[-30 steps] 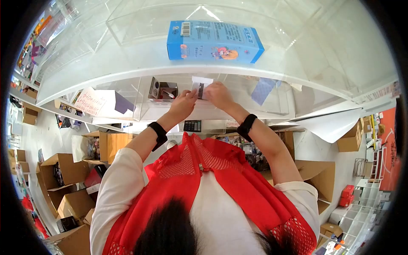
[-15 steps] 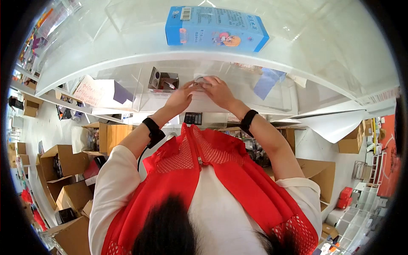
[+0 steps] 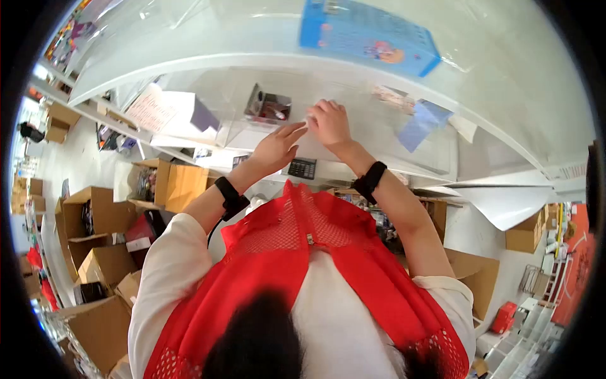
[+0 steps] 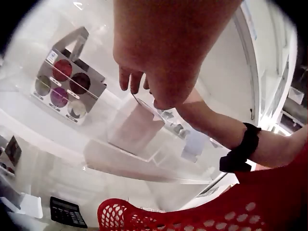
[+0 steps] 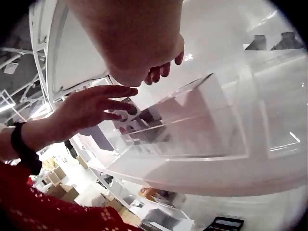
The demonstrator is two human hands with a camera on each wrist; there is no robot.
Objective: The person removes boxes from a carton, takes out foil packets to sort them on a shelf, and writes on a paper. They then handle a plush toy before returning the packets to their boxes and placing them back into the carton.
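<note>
Fingers extended and slightly spread, my left hand (image 3: 276,150) is held over the clear acrylic shelf in the head view. Close beside its fingertips is my right hand (image 3: 331,126), fingers bent; whether it pinches something small is hidden. An open-topped box (image 3: 268,107) with dark contents stands left of the hands. The left wrist view shows coloured circles on this box (image 4: 60,94), near my left hand (image 4: 159,57). In the right wrist view, my left hand (image 5: 86,108) reaches toward the underside of my right hand (image 5: 139,53), with clear acrylic walls beyond.
A blue box (image 3: 372,38) lies on the upper shelf. Below the hands is a black calculator (image 3: 302,168). Handwritten paper (image 3: 151,110) stands at the left, a bluish sheet (image 3: 423,124) at the right. Cardboard boxes (image 3: 107,265) crowd the floor.
The white card with a dark strip seen between the hands earlier is out of sight. My left fingers have straightened. The view has shifted, so the shelf items appear farther right.
</note>
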